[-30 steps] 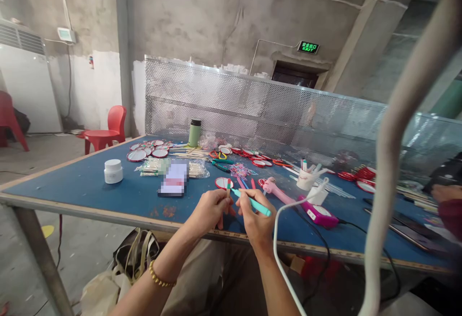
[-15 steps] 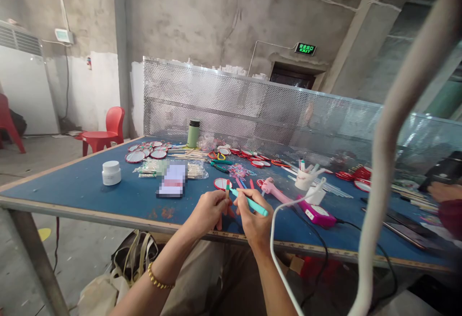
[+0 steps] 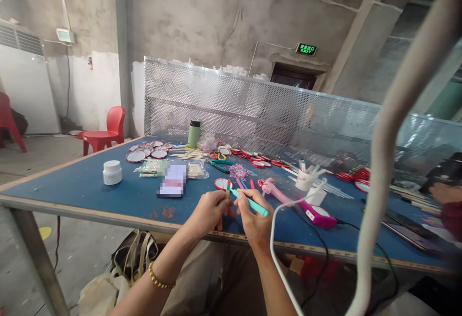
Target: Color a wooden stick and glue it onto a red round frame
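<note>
At the near edge of the blue table (image 3: 133, 204), centre, thin upright stick (image 3: 228, 189) with red-and-green top, pinched between thumb and fingers of left hand (image 3: 210, 210). Right hand (image 3: 255, 222) pinches turquoise marker (image 3: 259, 207) pen-style, tip slanting left to the stick, contact too small to tell. Forearms converge from near side; red-rimmed disc (image 3: 220, 184) lies just beyond.
</note>
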